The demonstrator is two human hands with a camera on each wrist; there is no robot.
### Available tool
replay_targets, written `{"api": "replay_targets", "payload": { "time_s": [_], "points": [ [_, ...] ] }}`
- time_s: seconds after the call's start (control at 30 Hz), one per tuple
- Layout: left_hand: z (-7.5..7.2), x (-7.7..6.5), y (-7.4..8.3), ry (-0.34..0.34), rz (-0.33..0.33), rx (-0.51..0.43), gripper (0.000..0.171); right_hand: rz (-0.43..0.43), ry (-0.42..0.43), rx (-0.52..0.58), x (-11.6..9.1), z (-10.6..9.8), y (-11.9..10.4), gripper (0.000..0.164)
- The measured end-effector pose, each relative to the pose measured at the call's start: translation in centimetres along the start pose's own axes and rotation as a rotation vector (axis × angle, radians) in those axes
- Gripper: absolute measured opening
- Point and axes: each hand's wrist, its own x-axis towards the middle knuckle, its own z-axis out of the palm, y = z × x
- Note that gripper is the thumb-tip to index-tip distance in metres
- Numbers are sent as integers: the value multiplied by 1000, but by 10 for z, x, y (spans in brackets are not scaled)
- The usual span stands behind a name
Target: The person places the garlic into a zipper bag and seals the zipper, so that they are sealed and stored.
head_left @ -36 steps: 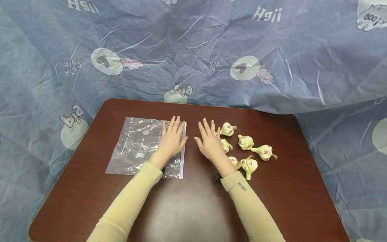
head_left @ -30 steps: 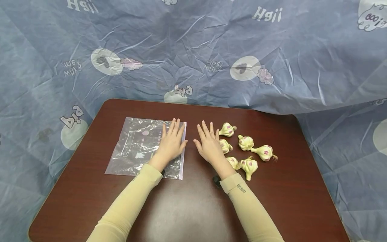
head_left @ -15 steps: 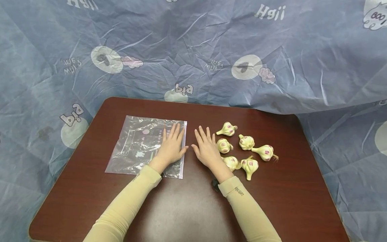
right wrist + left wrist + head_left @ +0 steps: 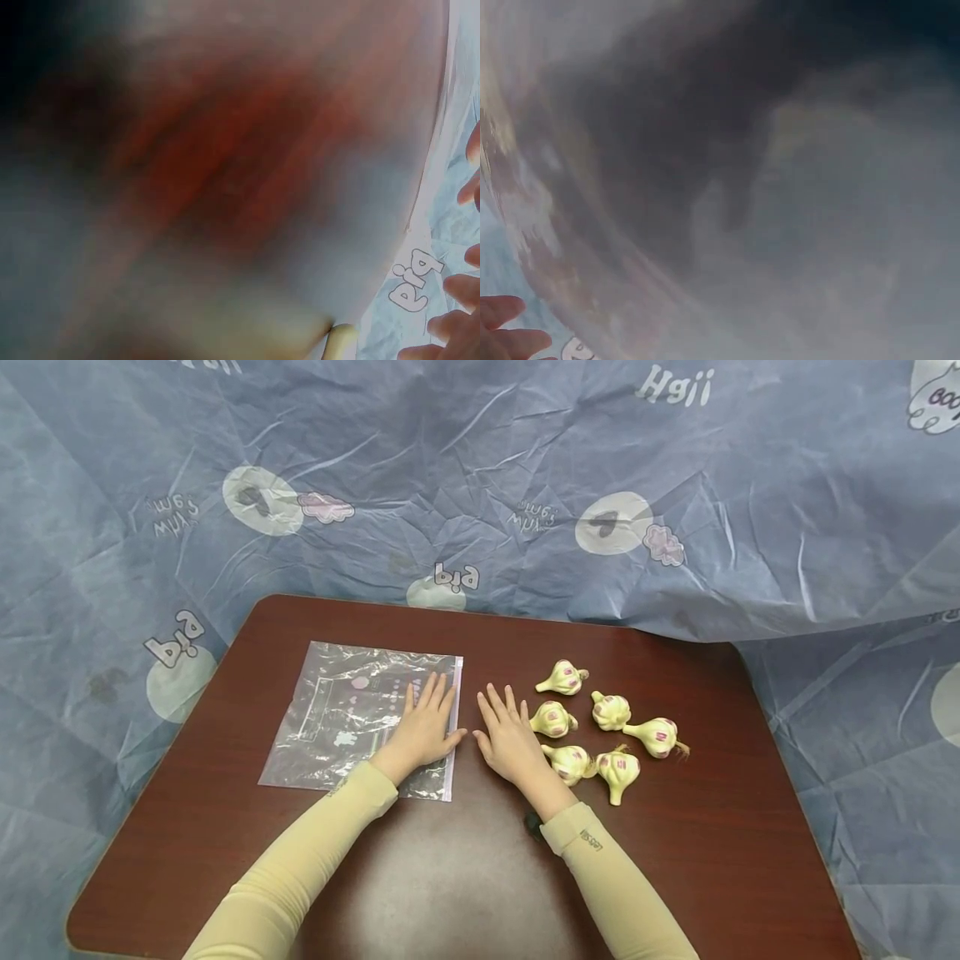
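Note:
In the head view a clear zip bag (image 4: 337, 710) lies flat on the table, its lilac zip edge facing right. My left hand (image 4: 420, 733) lies palm down with straight, spread fingers over the right part of this bag. Just right of the zip edge, my right hand (image 4: 513, 743) is also palm down, fingers extended, holding nothing. Beside it lie several garlic bulbs, the closest being one garlic bulb (image 4: 553, 719) by the fingers and another garlic bulb (image 4: 572, 763) by the wrist. Both wrist views are mostly blurred, with fingertips (image 4: 517, 341) at the edge.
The dark red-brown table (image 4: 720, 860) has rounded far corners. A blue printed cloth (image 4: 465, 485) hangs behind it and along both sides. Farther right lie a garlic bulb (image 4: 611, 712), another garlic bulb (image 4: 660, 737) and a third garlic bulb (image 4: 618, 772).
My right hand has drawn back toward me and slightly left, uncovering more of the nearest garlic bulbs. My left hand has shifted back a little over the bag. The bag and bulbs stay put.

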Motion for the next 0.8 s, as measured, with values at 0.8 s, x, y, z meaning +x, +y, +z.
{"api": "replay_targets", "payload": {
  "time_s": [0.8],
  "points": [
    [13,6,2,-160,-123,-177,87,-53,-149,83,-6,1,-8,71]
  ]
}}
